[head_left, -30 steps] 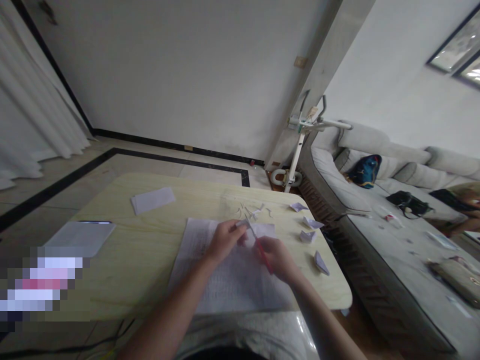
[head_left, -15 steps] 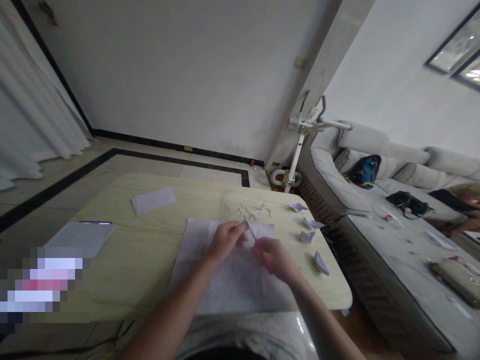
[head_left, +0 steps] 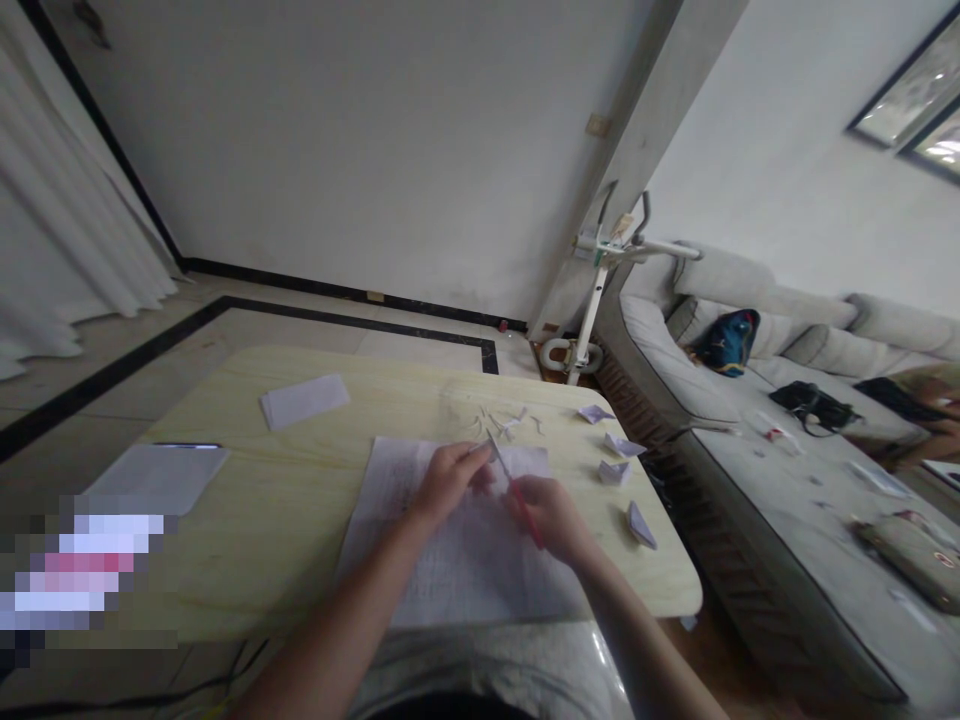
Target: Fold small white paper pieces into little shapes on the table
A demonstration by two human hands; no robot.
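My right hand (head_left: 551, 515) is closed around the red handles of a pair of scissors (head_left: 527, 514), whose blades point up and left. My left hand (head_left: 454, 478) pinches a small piece of paper (head_left: 484, 451) at the blades; fingers and blur hide most of it. Both hands are above a large sheet of paper (head_left: 465, 585) with faint marks on it. Just beyond the blades lie thin paper strips (head_left: 508, 424) in a loose heap. Several folded paper shapes (head_left: 615, 472) stand along the table's right side.
A pale wooden table (head_left: 277, 540) carries everything. White paper slips (head_left: 306, 402) lie at its far left; nearer are a pen (head_left: 187, 445) and a pale sheet (head_left: 161, 475). To the right is a grey sofa (head_left: 787, 500) with bags and a partly visible person (head_left: 926, 400).
Hands, scissors and paper keep nearly the same pose. The whole view has shifted very slightly.
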